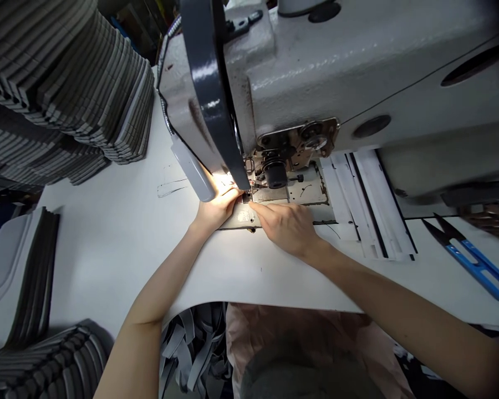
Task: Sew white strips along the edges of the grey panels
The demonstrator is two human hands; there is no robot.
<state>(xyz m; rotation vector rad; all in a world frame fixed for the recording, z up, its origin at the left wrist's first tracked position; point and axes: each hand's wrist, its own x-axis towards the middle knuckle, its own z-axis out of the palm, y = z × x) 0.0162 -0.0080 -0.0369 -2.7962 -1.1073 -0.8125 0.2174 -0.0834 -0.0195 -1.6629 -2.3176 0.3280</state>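
Both hands are at the needle area of a grey sewing machine (307,72). My left hand (217,209) comes in from the left, its fingers pressed together beside the presser foot (248,195) and partly behind the lamp (193,169). On the other side, my right hand (286,224) rests on the metal bed plate (244,217) with the index finger reaching to the foot and the other fingers curled under. Whatever the fingertips pinch is too small or hidden to make out.
Tall stacks of grey padded pieces (79,83) stand at the left, with more pieces (35,277) below. White and black strips (372,210) lie right of the needle. Blue thread snips (476,263) lie at the right. Grey fabric strips (195,349) hang below the table edge.
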